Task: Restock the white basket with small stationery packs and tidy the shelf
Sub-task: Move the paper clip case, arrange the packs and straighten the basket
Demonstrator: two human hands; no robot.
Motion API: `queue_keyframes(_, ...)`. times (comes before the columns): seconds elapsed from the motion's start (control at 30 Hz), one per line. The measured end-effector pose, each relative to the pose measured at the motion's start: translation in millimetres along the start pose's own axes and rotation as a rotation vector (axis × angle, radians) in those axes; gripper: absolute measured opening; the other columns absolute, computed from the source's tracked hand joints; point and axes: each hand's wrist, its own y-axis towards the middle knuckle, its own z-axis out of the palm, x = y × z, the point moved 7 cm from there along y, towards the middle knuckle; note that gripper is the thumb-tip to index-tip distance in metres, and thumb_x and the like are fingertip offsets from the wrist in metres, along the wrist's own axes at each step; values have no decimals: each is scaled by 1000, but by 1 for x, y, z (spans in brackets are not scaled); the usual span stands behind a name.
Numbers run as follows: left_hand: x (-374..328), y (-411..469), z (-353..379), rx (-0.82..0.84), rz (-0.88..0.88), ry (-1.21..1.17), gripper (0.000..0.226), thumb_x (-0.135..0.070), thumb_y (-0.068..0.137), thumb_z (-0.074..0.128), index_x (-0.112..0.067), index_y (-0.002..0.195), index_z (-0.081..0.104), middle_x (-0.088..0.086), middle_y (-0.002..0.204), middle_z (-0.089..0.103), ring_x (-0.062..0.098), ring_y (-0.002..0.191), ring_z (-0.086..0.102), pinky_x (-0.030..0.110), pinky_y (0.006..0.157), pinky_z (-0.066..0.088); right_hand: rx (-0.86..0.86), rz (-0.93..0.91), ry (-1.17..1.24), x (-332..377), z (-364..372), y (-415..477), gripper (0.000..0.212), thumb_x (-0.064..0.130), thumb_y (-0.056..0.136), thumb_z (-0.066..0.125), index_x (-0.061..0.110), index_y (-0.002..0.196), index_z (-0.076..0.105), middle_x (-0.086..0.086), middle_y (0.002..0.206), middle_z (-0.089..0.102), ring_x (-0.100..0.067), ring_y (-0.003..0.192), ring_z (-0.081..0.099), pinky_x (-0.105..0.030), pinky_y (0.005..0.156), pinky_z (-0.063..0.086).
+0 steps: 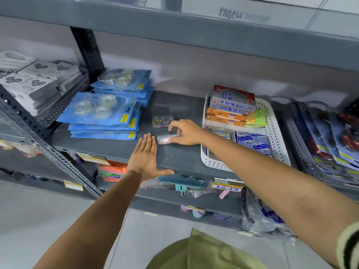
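Observation:
A white perforated basket (275, 133) stands on the grey shelf (174, 152), holding grey and orange boxes, green and orange sticky notes and small blue packs. Left of it lie two small clear packs. My right hand (187, 133) grips the nearer clear pack (165, 138) with its fingertips, just above the shelf. The farther clear pack (162, 121) holds coloured clips and lies loose. My left hand (144, 158) hovers flat over the shelf's front edge, fingers straight and together, thumb spread, holding nothing.
Two stacks of blue tape packs (104, 113) fill the shelf's left side. A grey tray of blue carded items (330, 144) sits to the right of the basket. The shelf above (194, 32) overhangs. Lower shelves hold pouches and bagged goods.

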Motion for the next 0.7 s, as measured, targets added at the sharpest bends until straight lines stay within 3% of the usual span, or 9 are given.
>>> queue_keyframes(0.07, 0, 0, -1, -15, -4, -16, 142, -99, 54, 23, 4, 149, 5, 22, 159, 5, 31, 148, 0, 41, 121, -1, 1, 70, 232, 0, -6, -6, 28, 29, 90, 63, 7, 107, 67, -11, 97, 65, -18, 81, 57, -27, 71, 49)
queue_keyframes(0.13, 0, 0, -1, -17, -4, -26, 144, -101, 51, 21, 3, 150, 7, 22, 159, 9, 32, 148, 3, 40, 121, -1, 139, 151, 657, 7, -1, -16, 25, 19, 95, 56, -3, 103, 64, -14, 90, 64, -17, 72, 61, -23, 62, 55)
queue_keyframes(0.2, 0, 1, -1, -13, -4, -16, 145, -101, 49, 18, 3, 150, 10, 21, 158, 14, 32, 148, 8, 40, 121, -1, 263, 198, 1052, 19, -2, -30, 23, 18, 99, 47, 1, 100, 61, -16, 84, 67, -18, 67, 66, -24, 62, 58)
queue_keyframes(0.27, 0, 1, -1, -16, -11, -22, 145, -100, 50, 22, 5, 149, 9, 21, 158, 13, 31, 148, 7, 40, 121, -2, 342, 194, 1239, 29, -8, -43, 29, 22, 101, 39, 3, 98, 60, -18, 78, 72, -19, 60, 68, -25, 61, 59)
queue_keyframes(0.53, -1, -2, -3, -9, -14, -14, 142, -99, 54, 23, 5, 149, 5, 21, 159, 6, 30, 148, 2, 38, 119, -5, 430, 157, 1211, 49, -36, -72, 32, 25, 101, 33, 5, 101, 58, -19, 75, 72, -20, 55, 67, -23, 54, 57)
queue_keyframes(0.7, -1, -2, -4, -11, -11, -13, 143, -99, 53, 21, 5, 149, 9, 22, 159, 10, 31, 148, 4, 38, 119, -5, 394, 158, 1173, 44, -40, -80, 29, 24, 100, 38, 5, 101, 61, -19, 80, 72, -23, 63, 70, -25, 56, 58)
